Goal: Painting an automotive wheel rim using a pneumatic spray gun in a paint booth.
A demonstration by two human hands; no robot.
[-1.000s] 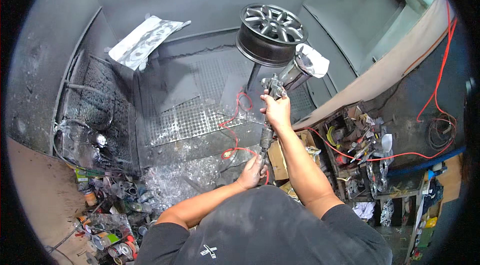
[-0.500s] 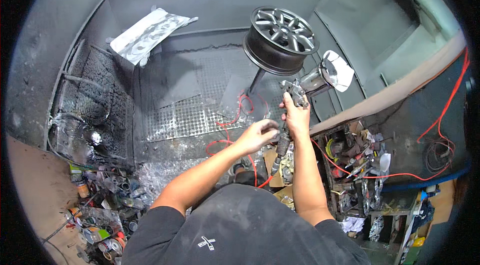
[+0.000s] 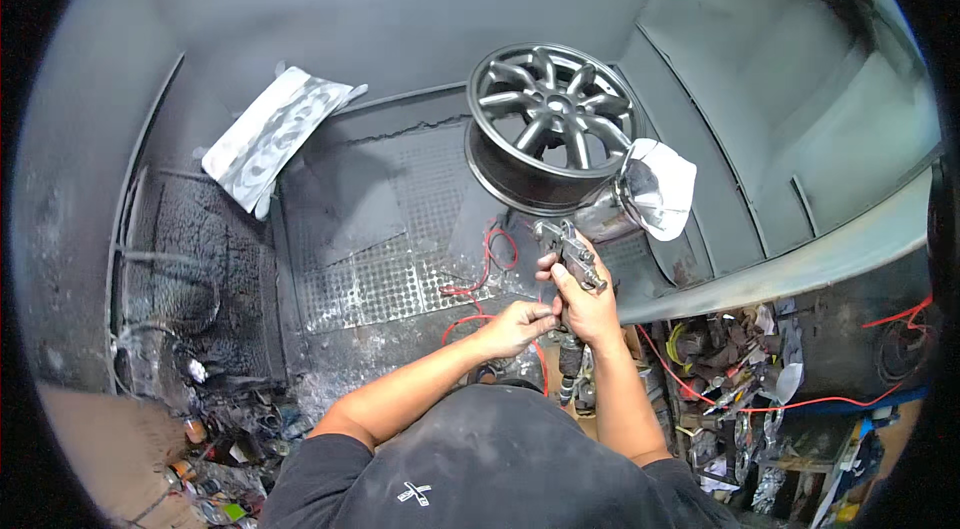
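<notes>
My right hand (image 3: 588,307) is wrapped round the handle of a metal spray gun (image 3: 578,259). A shiny cup (image 3: 603,219) with a white cover (image 3: 662,187) over its mouth tilts away to the right of the gun. Below the handle hangs a dark air fitting (image 3: 570,357). My left hand (image 3: 520,327) is closed, its fingertips pinched against the lower handle; what lies between them is hidden. Just beyond the gun, a dark grey multi-spoke wheel rim (image 3: 535,191) is held up off the floor, spoked face upward.
A red hose (image 3: 470,289) loops over the floor grating (image 3: 375,279) and runs right past a cluttered shelf (image 3: 720,359). White paper with grey spray marks (image 3: 275,134) sits at the back left. Cans and scraps (image 3: 215,479) pile up at the lower left.
My left hand has moved right and down to the handle, its fingers closing. The spray gun has come lower and slightly left. My view has shifted, so the rim appears larger.
</notes>
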